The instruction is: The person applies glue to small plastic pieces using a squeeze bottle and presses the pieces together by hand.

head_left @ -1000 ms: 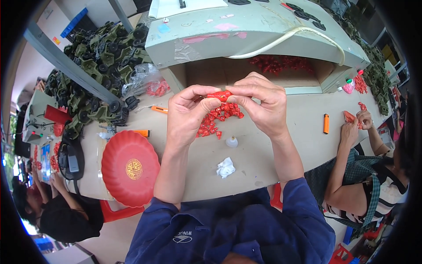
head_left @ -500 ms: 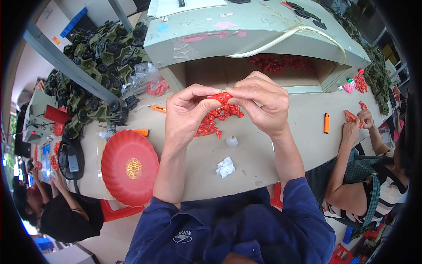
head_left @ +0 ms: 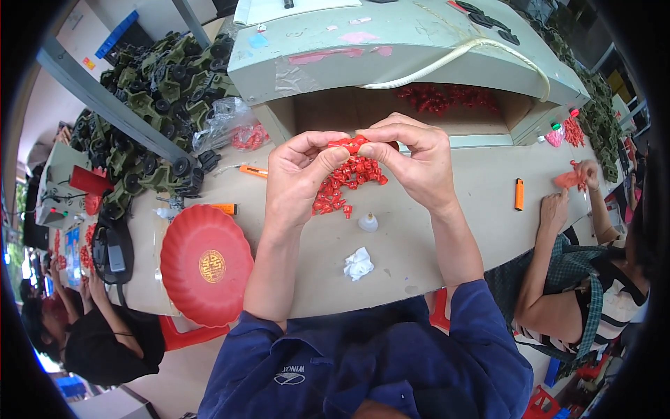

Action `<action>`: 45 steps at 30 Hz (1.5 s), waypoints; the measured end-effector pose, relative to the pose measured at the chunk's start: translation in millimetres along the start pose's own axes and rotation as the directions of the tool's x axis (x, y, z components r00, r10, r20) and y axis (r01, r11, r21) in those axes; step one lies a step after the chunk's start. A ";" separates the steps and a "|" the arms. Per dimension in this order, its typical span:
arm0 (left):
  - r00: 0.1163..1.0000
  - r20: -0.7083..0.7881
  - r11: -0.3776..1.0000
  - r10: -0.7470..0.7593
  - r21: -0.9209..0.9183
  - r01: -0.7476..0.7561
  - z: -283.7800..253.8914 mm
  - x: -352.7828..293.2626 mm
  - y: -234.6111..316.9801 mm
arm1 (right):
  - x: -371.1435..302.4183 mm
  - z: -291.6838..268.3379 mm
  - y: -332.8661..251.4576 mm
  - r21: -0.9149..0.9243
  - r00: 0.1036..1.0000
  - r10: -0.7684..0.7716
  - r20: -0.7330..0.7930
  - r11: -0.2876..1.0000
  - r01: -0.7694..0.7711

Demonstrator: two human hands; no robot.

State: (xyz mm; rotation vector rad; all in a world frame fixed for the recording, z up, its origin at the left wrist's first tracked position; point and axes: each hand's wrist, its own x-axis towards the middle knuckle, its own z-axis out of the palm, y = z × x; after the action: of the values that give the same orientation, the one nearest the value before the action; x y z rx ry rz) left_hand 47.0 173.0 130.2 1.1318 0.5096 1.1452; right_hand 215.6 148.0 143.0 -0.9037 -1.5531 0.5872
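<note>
Between both hands, above the table, is a small glossy red plastic part (head_left: 350, 145), pinched from either side. My left hand (head_left: 296, 167) grips its left end between thumb and fingers. My right hand (head_left: 417, 160) holds the right end the same way, the thumb pressed to its near face. The fingers cover much of the part, so its full shape does not show. Just below and behind the hands lies a loose pile of small red plastic pieces (head_left: 349, 183). A small white squeeze bottle (head_left: 368, 223) and a crumpled white tissue (head_left: 359, 264) are on the table nearer me.
A red scalloped tray (head_left: 185, 293) lies at the left. Behind the hands, a grey-green bench shelf (head_left: 419, 63) holds red parts. Green toy vehicles (head_left: 160, 105) are heaped back left. An orange cutter (head_left: 518, 195) lies at right. Co-workers sit on both sides.
My right fingers have shifted slightly on the red part and my hands have drawn a little closer. At right, a co-worker's hands have moved with a red piece.
</note>
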 end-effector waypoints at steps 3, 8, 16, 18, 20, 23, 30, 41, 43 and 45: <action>0.999 -0.012 0.999 -0.031 -0.011 0.031 0.4 1.0 -0.9 | -0.1 -1.2 0.2 -0.003 1.000 0.005 -0.001 1.000 -0.005; 0.998 -0.013 0.998 -0.060 -0.023 0.060 -0.9 -0.1 -3.2 | -1.2 -3.6 -1.5 -0.061 0.999 -0.009 0.034 0.998 0.011; 0.999 -0.029 1.000 -0.018 0.012 0.019 2.1 -2.6 -3.0 | -2.4 -3.9 1.4 -0.074 0.997 -0.069 0.044 0.995 0.072; 1.000 -0.030 1.000 -0.007 0.018 0.008 2.7 -2.3 -3.1 | -2.7 -3.2 2.0 -0.071 0.997 -0.067 0.041 0.995 0.070; 1.000 -0.031 1.000 0.004 0.024 -0.003 3.1 -2.2 -3.9 | -2.7 -1.9 1.7 -0.063 0.998 -0.050 0.023 0.997 0.051; 0.998 -0.050 0.999 0.029 0.027 -0.028 4.0 -2.2 -5.4 | -3.4 0.6 1.9 0.012 1.000 0.026 -0.007 1.000 -0.026; 0.994 -0.083 0.994 0.074 0.090 -0.067 7.4 -3.0 -6.6 | -5.1 -1.4 0.6 0.099 0.987 0.154 0.039 0.983 -0.157; 0.995 -0.056 0.993 0.084 0.092 -0.079 7.3 -3.1 -5.5 | -5.1 -1.1 -0.2 0.190 0.976 0.213 0.051 0.957 -0.219; 0.995 -0.051 0.993 0.086 0.086 -0.081 7.8 -2.7 -5.0 | -5.1 -1.7 0.6 0.188 0.975 0.215 0.055 0.957 -0.221; 0.995 -0.051 0.993 0.085 0.081 -0.080 8.2 -2.8 -4.6 | -5.2 -1.8 1.0 0.185 0.975 0.216 0.059 0.957 -0.223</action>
State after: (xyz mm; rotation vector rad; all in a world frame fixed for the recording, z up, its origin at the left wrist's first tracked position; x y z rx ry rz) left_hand 54.6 166.9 128.7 1.2019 0.5583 1.2392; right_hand 217.6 144.2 139.5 -0.9276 -1.4114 0.9022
